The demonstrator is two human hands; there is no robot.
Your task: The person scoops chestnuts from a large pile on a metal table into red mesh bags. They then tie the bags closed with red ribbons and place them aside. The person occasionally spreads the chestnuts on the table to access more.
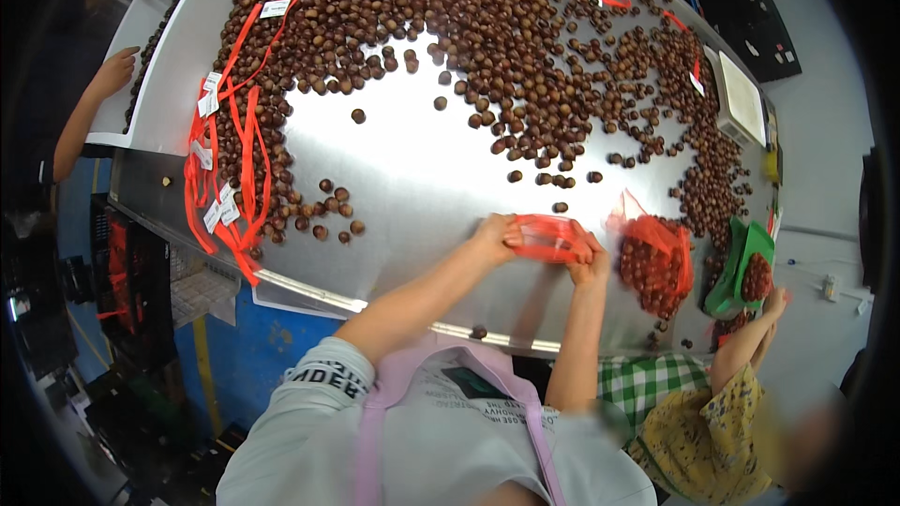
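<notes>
A red mesh bag [547, 238] is stretched sideways between my two hands, above the metal table near its front edge. My left hand [494, 239] pinches the bag's left end. The right end is gripped by my right hand [591, 260], with fingers closed on the mesh. Just right of that hand, a red mesh bag full of nuts [652, 272] rests on the table. Round brown nuts [525, 117] lie spread in a large heap beyond my hands.
Flat red mesh bags with white tags [251, 145] lie along the left. A co-worker at right holds a green scoop [736, 267] with nuts in it. Another person's hand [117, 72] is at a white bin [192, 47], far left. A white tray-like device [741, 98] stands at right.
</notes>
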